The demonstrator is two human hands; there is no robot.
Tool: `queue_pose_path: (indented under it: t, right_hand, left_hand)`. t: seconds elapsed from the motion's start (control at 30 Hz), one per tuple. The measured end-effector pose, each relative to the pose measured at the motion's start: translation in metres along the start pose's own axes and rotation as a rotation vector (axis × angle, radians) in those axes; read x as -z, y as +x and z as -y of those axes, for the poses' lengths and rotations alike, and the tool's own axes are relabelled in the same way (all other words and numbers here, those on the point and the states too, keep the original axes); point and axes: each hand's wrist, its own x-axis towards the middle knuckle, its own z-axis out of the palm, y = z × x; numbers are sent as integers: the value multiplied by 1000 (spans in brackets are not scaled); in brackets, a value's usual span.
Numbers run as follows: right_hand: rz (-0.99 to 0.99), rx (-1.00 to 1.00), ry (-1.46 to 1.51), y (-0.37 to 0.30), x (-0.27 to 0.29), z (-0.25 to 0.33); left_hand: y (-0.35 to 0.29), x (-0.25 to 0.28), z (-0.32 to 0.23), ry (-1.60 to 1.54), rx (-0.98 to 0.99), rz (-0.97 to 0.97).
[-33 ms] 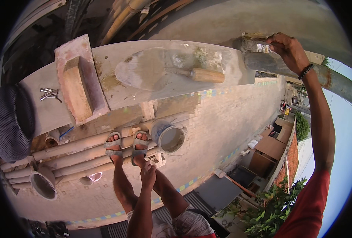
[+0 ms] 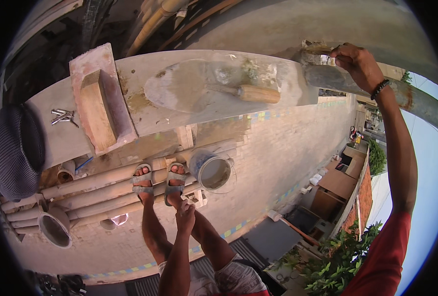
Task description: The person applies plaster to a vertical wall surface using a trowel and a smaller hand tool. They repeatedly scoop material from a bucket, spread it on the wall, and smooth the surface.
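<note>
My right hand (image 2: pixel 355 63) reaches up to a rough broken patch (image 2: pixel 313 55) where the grey ledge meets a round grey pipe (image 2: pixel 335 79). Its fingers pinch a thin brownish thing, too small to name. Low in front of my legs, my left hand (image 2: pixel 185 218) is closed, with a small pale bit at its fingertips that I cannot make out. On the ledge (image 2: pixel 135 69) lies a trowel (image 2: pixel 177 89) with a wooden handle, its blade smeared grey. Left of it rests a plastering float (image 2: pixel 98 111) with a wooden block grip.
Several metal nails or screws (image 2: pixel 62 117) and a dark mesh cap (image 2: pixel 17 153) lie at the ledge's left end. Below, my sandalled feet stand on bamboo poles (image 2: pixel 100 190) beside a bucket (image 2: pixel 213 170). Another round container (image 2: pixel 56 229) hangs left. The paved ground (image 2: pixel 278 143) is far down.
My right hand has shifted very slightly left, toward the broken patch. My left hand and the things on the ledge stay as they were.
</note>
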Motion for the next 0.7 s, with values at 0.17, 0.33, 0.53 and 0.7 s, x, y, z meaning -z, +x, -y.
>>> queue_pose_path:
  t: [0.17,0.33,0.53,0.7]
  right_hand:
    - [-135,59,134,-11,-27,-13]
    - [-363,-252,428,-101,-23,40]
    - [-11,-273,984,-217,-149,155]
    - [164,-635,1205,-231,-369,222]
  left_hand:
    - [0,0,-18,55,-17,-20]
    - [2,0,-1,-79,57,-42]
    - [-10,6,-40,63,150,7]
    - [-9,3,2,67,22,11]
